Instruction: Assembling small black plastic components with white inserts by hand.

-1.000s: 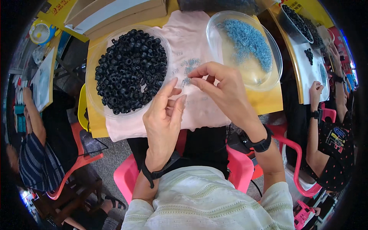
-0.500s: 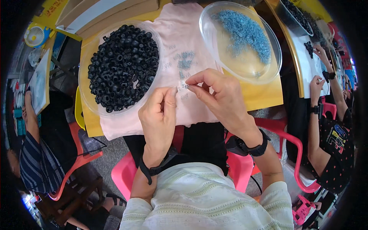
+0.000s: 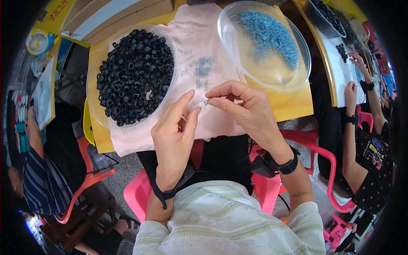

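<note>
My left hand (image 3: 173, 127) hovers over the pink cloth (image 3: 221, 123), its thumb and forefinger apart and nothing seen between them. Thumb and forefinger of my right hand (image 3: 250, 108) are pinched on a tiny silvery metal piece (image 3: 206, 102), too small to name surely. Just beyond the hands, a little group of thin bluish metal pieces (image 3: 203, 67) lies on the cloth. To the left, a round clear tub (image 3: 90, 100) is heaped with small black plastic parts (image 3: 136, 76). A second clear tub (image 3: 309, 68), at the right, holds many tiny bluish metal pieces (image 3: 272, 36).
A yellow tabletop (image 3: 293, 104) shows around the cloth, with a cardboard box (image 3: 123, 19) at its far left. Another person's hands (image 3: 352, 91) work at a table on the right, near a tray of black parts (image 3: 325, 19). Another person sits at the left.
My left hand's thumb and forefinger have parted from their pinch. My right hand has shifted slightly nearer to me, still pinching.
</note>
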Demonstrator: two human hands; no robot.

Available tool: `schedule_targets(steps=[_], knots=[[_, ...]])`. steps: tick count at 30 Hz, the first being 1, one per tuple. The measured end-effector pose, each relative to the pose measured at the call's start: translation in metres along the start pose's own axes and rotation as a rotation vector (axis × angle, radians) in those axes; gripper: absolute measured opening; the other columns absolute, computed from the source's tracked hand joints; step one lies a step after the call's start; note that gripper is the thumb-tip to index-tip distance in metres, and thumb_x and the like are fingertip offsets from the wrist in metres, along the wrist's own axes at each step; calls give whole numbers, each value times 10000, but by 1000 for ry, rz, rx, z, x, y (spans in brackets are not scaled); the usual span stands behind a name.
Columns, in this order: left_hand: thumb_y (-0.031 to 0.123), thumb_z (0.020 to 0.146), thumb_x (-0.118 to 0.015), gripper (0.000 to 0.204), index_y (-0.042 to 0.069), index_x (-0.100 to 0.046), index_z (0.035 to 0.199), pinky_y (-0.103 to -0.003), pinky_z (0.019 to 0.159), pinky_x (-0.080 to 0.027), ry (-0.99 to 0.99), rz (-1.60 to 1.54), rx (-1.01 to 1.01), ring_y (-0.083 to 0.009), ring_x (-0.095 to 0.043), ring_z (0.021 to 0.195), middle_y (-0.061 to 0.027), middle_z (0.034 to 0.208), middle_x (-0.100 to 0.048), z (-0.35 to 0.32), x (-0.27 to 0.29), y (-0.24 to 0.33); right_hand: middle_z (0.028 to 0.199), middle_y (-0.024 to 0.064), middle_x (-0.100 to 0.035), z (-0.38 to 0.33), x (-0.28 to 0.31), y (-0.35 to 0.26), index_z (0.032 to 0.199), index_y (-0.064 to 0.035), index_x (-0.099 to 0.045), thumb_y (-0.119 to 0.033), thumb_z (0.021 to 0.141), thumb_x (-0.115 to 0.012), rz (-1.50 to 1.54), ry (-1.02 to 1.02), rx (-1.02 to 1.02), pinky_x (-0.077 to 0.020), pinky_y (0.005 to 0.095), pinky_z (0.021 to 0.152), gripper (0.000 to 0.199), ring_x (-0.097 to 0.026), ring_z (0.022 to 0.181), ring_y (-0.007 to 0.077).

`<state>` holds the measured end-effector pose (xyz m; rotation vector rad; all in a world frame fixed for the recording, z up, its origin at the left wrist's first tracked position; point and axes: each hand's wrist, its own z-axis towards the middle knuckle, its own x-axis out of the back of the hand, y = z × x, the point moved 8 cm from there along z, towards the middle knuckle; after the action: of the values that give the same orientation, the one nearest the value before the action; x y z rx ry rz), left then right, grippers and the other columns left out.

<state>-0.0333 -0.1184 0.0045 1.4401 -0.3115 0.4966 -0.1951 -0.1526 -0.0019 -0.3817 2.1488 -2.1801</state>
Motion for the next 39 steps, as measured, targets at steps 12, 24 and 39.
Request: schedule_targets(steps=[12,24,39], knots=[[-22,833,-714,286,39,-695,1112,-207,567,-464,-60,-182,-66,-86,-614,692,-57,909,-679,0,0,8,807,-15,-666,-3,-7,7,980,2,-710,-168,892,-691,190,-89,-126,-435,204,614,193,-523,703,35],[65,938,-635,154,-17,-626,1069,-188,546,-458,-168,-708,234,-76,-620,686,-80,915,-690,-3,-10,-14,818,-13,-665,-1,-11,3,966,-1,-702,-182,896,-691,187,-93,-77,-431,207,626,195,-524,708,33],[37,936,-619,144,-20,-631,1068,-200,588,-467,-121,-601,135,-92,-615,705,-64,890,-664,-6,-5,-4,752,-42,-595,-7,-14,-1,854,-14,-654,-216,913,-693,245,-122,-242,-391,198,554,215,-486,692,17]])
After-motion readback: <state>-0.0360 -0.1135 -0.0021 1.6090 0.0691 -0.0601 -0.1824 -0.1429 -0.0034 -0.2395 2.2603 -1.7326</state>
